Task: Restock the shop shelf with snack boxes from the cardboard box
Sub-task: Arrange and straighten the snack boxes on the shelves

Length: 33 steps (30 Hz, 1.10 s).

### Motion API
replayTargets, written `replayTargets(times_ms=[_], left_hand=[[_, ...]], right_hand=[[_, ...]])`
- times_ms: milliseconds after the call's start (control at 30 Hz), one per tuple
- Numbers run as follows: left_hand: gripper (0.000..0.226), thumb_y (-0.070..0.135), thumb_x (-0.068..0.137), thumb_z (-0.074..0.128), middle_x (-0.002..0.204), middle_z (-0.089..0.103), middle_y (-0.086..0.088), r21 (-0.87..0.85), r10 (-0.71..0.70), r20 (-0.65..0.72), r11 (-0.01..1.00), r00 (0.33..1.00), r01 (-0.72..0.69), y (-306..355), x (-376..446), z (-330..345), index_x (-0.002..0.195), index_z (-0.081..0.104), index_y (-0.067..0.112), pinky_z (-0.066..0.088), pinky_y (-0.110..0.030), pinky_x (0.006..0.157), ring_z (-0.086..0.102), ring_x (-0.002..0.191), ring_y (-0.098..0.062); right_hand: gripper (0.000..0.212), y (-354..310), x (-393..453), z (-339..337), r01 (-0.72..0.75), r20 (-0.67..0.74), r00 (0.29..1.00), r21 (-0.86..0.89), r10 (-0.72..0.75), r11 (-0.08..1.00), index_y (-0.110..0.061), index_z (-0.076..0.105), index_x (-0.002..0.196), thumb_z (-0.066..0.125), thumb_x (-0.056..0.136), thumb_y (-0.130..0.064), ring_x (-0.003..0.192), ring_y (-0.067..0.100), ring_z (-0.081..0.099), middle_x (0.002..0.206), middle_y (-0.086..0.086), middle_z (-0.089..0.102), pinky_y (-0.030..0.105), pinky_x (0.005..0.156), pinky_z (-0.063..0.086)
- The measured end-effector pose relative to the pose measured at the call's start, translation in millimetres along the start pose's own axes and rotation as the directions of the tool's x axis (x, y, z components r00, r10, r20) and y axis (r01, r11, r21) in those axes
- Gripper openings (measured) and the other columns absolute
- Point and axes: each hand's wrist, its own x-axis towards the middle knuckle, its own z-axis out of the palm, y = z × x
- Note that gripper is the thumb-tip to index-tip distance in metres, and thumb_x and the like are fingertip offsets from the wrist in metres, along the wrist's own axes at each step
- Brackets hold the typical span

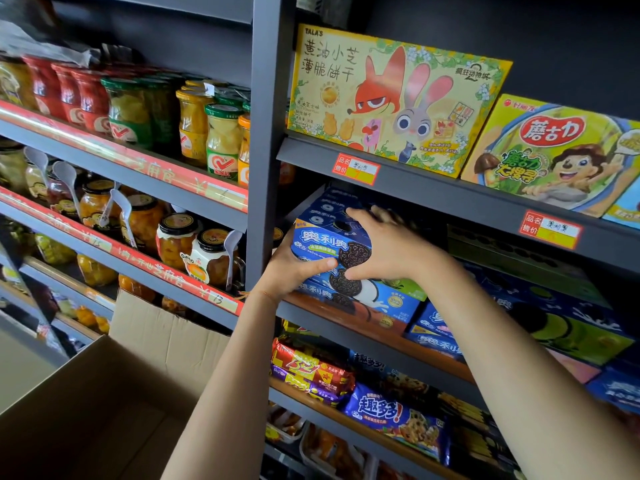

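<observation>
A blue cookie box (323, 233) sits on top of a stack of similar blue boxes (377, 301) at the left end of the middle shelf (349, 332). My left hand (294, 270) grips its lower left front corner. My right hand (391, 244) lies over its top and right side, thumb against the front. Both hands hold this top box. The open cardboard box (114, 403) is at the lower left, and its inside looks dark, so its contents cannot be made out.
More blue and green cookie boxes (568, 327) fill the same shelf to the right. Large yellow biscuit boxes (398, 102) stand on the shelf above. Snack bags (394, 410) lie below. Jars of fruit (194, 129) line the left shelving, past a grey upright post (265, 133).
</observation>
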Motion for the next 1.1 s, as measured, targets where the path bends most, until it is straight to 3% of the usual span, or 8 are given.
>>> replayTargets(times_ms=[267, 567, 733, 933, 1033, 1100], left_hand=[[0.068, 0.041, 0.060, 0.080, 0.101, 0.075, 0.013, -0.074, -0.023, 0.053, 0.997, 0.998, 0.026, 9.2, -4.1, 0.8, 0.120, 0.052, 0.026, 0.054, -0.019, 0.076, 0.071, 0.096, -0.007], [0.086, 0.047, 0.059, 0.081, 0.109, 0.075, 0.005, -0.099, -0.052, 0.070, 0.993, 0.996, 0.059, 9.7, -2.7, -0.4, 0.133, 0.049, 0.016, 0.056, -0.024, 0.080, 0.071, 0.103, -0.016], [0.086, 0.048, 0.057, 0.083, 0.107, 0.075, 0.007, -0.094, -0.064, 0.046, 0.993, 0.997, 0.068, 9.7, -2.2, 0.1, 0.131, 0.049, 0.019, 0.056, -0.024, 0.078, 0.071, 0.101, -0.015], [0.084, 0.051, 0.058, 0.081, 0.109, 0.074, 0.007, -0.075, -0.069, 0.036, 0.995, 0.997, 0.072, 8.3, -1.3, 0.1, 0.130, 0.049, 0.022, 0.056, -0.023, 0.078, 0.072, 0.100, -0.013], [0.072, 0.054, 0.064, 0.077, 0.112, 0.072, 0.007, -0.071, -0.077, 0.033, 0.994, 0.996, 0.079, 9.2, -1.7, 0.3, 0.126, 0.050, 0.030, 0.056, -0.021, 0.077, 0.072, 0.098, -0.010], [0.050, 0.044, 0.083, 0.074, 0.111, 0.070, 0.008, -0.056, -0.075, 0.015, 0.996, 0.997, 0.076, 7.9, -1.3, 0.7, 0.124, 0.048, 0.031, 0.054, -0.017, 0.075, 0.071, 0.094, -0.003]], right_hand=[[0.115, 0.3, -1.1, -1.4, 0.000, 0.009, 1.000, 0.020, 0.000, 1.000, -0.044, 0.005, 0.155, 0.081, 0.068, -0.052, 0.153, 0.029, 0.004, 0.166, 0.008, -0.002, 0.050, 0.122, 0.010], [0.112, 1.8, -0.7, -8.5, 0.008, 0.045, 0.999, 0.070, -0.012, 0.998, -0.045, 0.008, 0.154, 0.081, 0.069, -0.049, 0.153, 0.026, 0.006, 0.166, 0.005, -0.001, 0.043, 0.119, 0.019], [0.108, 4.1, 0.3, -9.3, 0.020, 0.051, 0.998, 0.108, -0.026, 0.994, -0.044, 0.011, 0.154, 0.080, 0.071, -0.048, 0.152, 0.026, 0.009, 0.166, 0.002, 0.000, 0.040, 0.116, 0.024], [0.111, 5.0, 0.9, -7.9, 0.025, 0.031, 0.999, 0.065, -0.027, 0.998, -0.046, 0.011, 0.154, 0.077, 0.067, -0.066, 0.152, 0.025, 0.012, 0.165, 0.002, 0.004, 0.042, 0.118, 0.021], [0.111, 5.9, 1.4, -8.8, 0.025, 0.031, 0.999, 0.072, -0.028, 0.997, -0.048, 0.012, 0.153, 0.074, 0.064, -0.074, 0.152, 0.024, 0.011, 0.165, 0.002, 0.006, 0.043, 0.119, 0.019], [0.111, 5.8, 1.3, -8.7, 0.026, 0.022, 0.999, 0.063, -0.028, 0.998, -0.049, 0.013, 0.153, 0.072, 0.063, -0.077, 0.151, 0.025, 0.012, 0.165, 0.003, 0.008, 0.044, 0.119, 0.018]])
